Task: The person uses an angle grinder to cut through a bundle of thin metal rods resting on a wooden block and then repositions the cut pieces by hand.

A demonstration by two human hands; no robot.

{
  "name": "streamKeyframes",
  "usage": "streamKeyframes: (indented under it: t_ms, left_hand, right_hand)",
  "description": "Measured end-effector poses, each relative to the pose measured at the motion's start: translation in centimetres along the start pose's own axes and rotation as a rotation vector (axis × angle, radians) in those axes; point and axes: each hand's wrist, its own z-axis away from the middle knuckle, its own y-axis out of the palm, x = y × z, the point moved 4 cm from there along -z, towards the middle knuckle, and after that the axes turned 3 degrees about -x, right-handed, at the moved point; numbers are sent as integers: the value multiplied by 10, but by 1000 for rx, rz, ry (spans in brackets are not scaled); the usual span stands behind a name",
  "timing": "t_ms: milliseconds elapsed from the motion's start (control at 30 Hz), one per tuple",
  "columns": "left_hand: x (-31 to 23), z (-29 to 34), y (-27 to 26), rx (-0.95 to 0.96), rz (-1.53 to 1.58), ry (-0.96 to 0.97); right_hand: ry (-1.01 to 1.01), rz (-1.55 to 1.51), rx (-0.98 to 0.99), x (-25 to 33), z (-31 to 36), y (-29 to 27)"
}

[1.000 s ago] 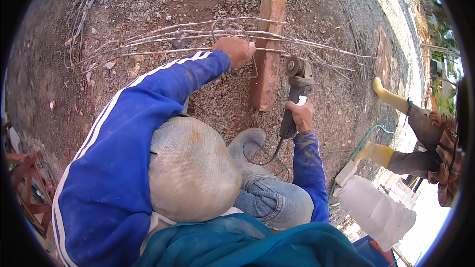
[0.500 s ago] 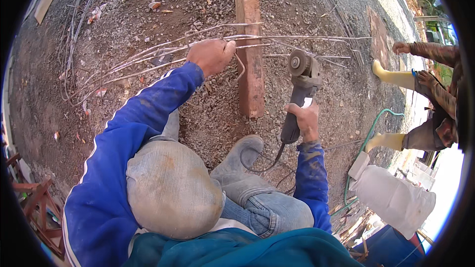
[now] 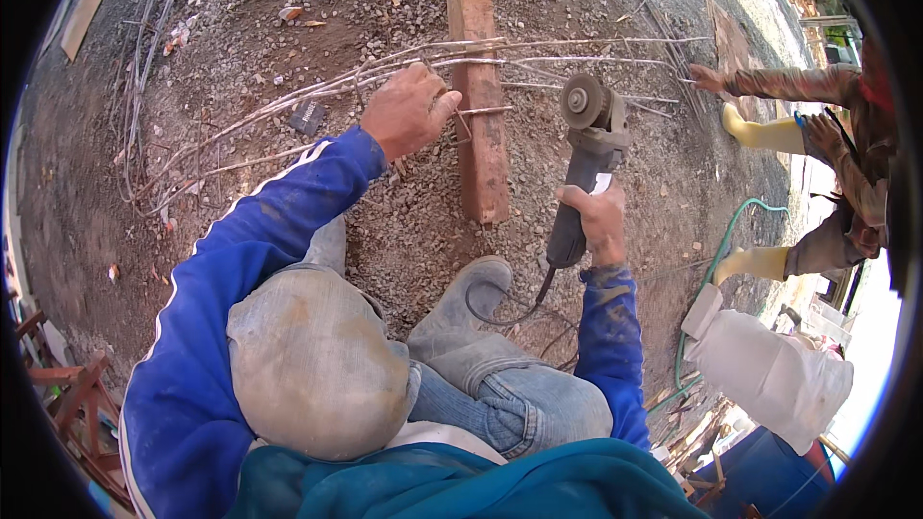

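Note:
My right hand (image 3: 600,221) is wrapped round the dark body of an angle grinder (image 3: 583,173). Its round disc points up and away from me, right of a reddish wooden beam (image 3: 478,168). Closed round a thin steel rod (image 3: 488,111), my left hand (image 3: 411,113) is just left of the beam. The rod's short end lies over the beam, apart from the other rods. Several long, slightly bent steel rods (image 3: 298,98) cross the beam beyond my left hand. A small bent piece of rod hangs beside my fingers.
At the right, a co-worker's hand (image 3: 710,78) reaches to the rods' far ends; yellow boots (image 3: 760,266) stand below. A green hose (image 3: 723,248), a white sack (image 3: 769,375) and a blue barrel (image 3: 755,476) are near. The grinder's cord (image 3: 538,303) runs past my boot (image 3: 471,303).
The held rod has come away from the bundle toward me. At the right, the other rods have shifted farther from me, and the co-worker's arm has stretched out to them.

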Motion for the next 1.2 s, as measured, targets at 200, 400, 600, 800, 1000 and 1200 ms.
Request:
streamKeyframes:
  t_ms: [200, 400, 600, 800, 1000, 1200]
  left_hand:
    - [50, -27, -18, -273, -300, -25]
    - [48, -34, -41, -89, -220, -133]
    - [74, -45, -23, 98, -11, -304]
    - [60, -44, -23, 147, -5, -354]
    - [57, -34, -18, 134, -23, -364]
    - [69, -41, 1, 122, -92, -399]
  right_hand:
    - [-7, 55, -30, -8, 0, -10]
    - [44, -15, -22, 3, 11, -8]
    - [57, -28, 2, 5, 4, -6]
    - [-7, -16, -5, 7, -2, -4]
    - [1, 22, 17, 5, -6, -2]
    - [30, 85, 5, 17, -25, 13]
